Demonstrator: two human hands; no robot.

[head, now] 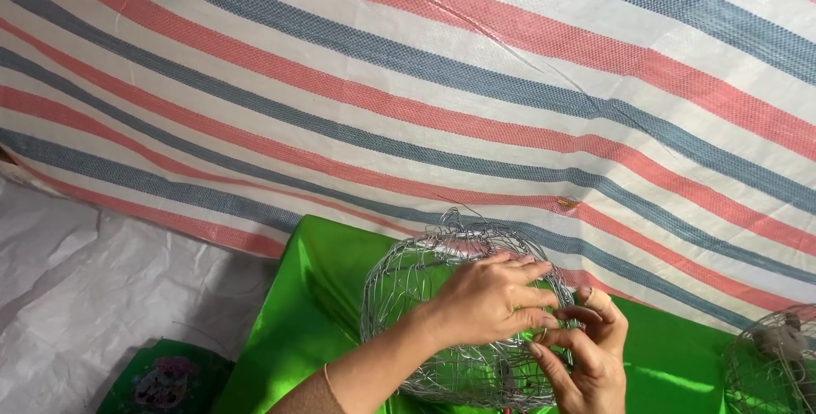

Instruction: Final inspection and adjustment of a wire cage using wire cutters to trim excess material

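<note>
Rounded silver wire mesh frame [425, 295], hollow, open-weave, loose strands on top, resting on green cloth

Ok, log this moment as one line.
left hand: on wire mesh ball | right hand: pinching its wire | surface: green cloth
</note>
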